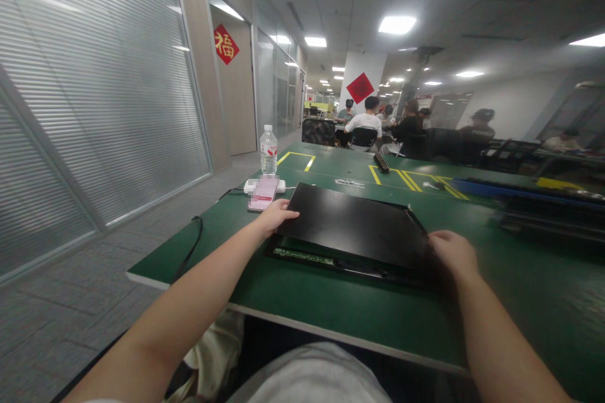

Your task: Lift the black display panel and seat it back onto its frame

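Observation:
My left hand (280,216) grips the left edge of a flat, glossy black panel (357,220), its thumb lying on the top face. At the panel's right edge my right hand (454,253) pinches the other side. The panel looks like a display screen and is slightly tilted over the table. Beneath its near edge shows a dark frame (359,272) with a strip of green circuit board (302,255) at its left. The panel hides most of the frame, and whether the two touch I cannot tell.
On the green table (189,264) a phone (263,194), a white power strip (282,186) and a water bottle (268,151) stand to the left. A black cable (193,245) hangs over the left edge. Dark stacked parts (553,220) lie at the right. Several people sit farther back.

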Available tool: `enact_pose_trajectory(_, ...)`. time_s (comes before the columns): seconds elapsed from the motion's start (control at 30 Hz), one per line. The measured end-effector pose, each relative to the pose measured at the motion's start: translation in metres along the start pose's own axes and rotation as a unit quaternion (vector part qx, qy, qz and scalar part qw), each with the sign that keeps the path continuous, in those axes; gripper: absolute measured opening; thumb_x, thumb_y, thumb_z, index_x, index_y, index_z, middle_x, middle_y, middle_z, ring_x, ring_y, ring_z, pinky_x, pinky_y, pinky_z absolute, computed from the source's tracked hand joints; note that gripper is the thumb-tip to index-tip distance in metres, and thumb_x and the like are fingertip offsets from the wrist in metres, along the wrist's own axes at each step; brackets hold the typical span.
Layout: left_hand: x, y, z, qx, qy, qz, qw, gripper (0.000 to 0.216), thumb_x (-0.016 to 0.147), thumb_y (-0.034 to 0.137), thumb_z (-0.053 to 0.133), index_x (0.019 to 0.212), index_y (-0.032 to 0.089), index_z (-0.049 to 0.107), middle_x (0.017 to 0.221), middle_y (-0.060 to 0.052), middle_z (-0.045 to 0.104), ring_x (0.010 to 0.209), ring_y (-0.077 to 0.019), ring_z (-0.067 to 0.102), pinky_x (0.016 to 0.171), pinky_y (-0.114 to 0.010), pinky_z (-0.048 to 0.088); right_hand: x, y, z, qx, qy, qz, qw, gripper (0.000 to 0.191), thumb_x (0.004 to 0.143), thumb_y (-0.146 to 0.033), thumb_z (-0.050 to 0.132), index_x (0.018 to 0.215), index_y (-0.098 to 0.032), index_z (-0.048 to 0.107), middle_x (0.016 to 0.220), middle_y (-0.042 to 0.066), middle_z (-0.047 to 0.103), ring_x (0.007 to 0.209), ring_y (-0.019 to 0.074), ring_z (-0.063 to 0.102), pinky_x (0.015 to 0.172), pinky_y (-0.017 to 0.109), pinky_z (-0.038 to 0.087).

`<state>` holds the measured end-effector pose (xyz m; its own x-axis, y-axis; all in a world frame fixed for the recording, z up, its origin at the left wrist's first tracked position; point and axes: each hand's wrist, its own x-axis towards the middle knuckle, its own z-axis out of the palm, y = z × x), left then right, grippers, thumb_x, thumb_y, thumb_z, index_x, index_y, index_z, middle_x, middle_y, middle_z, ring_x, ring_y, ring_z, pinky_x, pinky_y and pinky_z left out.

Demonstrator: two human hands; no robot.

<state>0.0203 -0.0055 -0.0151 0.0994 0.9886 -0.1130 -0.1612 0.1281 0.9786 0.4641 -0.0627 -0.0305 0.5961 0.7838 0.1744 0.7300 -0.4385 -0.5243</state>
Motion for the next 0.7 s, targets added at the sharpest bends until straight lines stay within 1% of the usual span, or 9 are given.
enact_pose_trajectory(0.2,-0.0006,0.0017,0.0013,-0.004,0.009,-0.007,1.0,0.043,0.062,0.002,0.079,0.099,0.015,0.06,0.081,-0.006,0.077,0.072,-0.0226,0.075,0.07,-0.034,0.06,-0.0005,0.0004,-0.0003,0.01,0.011,-0.008,1.0,0.024,0.076,-0.031,0.058,0.085,-0.022,0.078,0.09,0.008,0.076,0.082,0.0266,0.068,0.064,0.032,0.046)
enact_pose_trajectory(0.37,-0.0009,0.001,0.0004,-0.01,-0.001,-0.006,1.0,0.047,0.061,0.003,0.082,0.1,0.016,0.059,0.084,-0.006,0.077,0.074,-0.023,0.075,0.073,-0.035,0.06,-0.0006,-0.0005,-0.0017,0.016,0.001,0.001,1.0,0.023,0.075,-0.032,0.058,0.084,-0.023,0.077,0.09,0.009,0.076,0.083,0.0276,0.068,0.064,0.033,0.047)
enact_pose_trajectory(0.5,0.0002,-0.0007,-0.001,-0.006,-0.006,0.001,1.0,0.046,0.061,0.004,0.083,0.098,0.016,0.06,0.085,-0.006,0.077,0.075,-0.0233,0.075,0.074,-0.035,0.06,0.0004,0.0005,-0.0008,0.019,0.008,-0.002,1.0,0.022,0.073,-0.032,0.059,0.082,-0.024,0.077,0.089,0.008,0.076,0.082,0.0274,0.068,0.064,0.033,0.047)
enact_pose_trajectory(0.6,0.0014,-0.0016,-0.0017,-0.005,-0.007,0.003,1.0,0.048,0.058,0.008,0.086,0.097,0.016,0.06,0.084,-0.006,0.077,0.074,-0.0233,0.075,0.073,-0.035,0.059,0.001,0.0016,0.0005,0.018,0.016,-0.006,1.0,0.022,0.072,-0.032,0.059,0.081,-0.023,0.077,0.087,0.008,0.076,0.079,0.0266,0.068,0.06,0.032,0.045)
enact_pose_trajectory(0.7,0.002,-0.0017,-0.0019,-0.009,-0.006,0.0,1.0,0.049,0.057,0.008,0.087,0.097,0.015,0.061,0.083,-0.007,0.076,0.072,-0.0227,0.074,0.072,-0.035,0.059,0.0005,0.0012,0.0003,0.017,0.015,-0.004,1.0,0.023,0.073,-0.032,0.058,0.082,-0.024,0.078,0.088,0.008,0.076,0.081,0.0269,0.068,0.062,0.032,0.046)
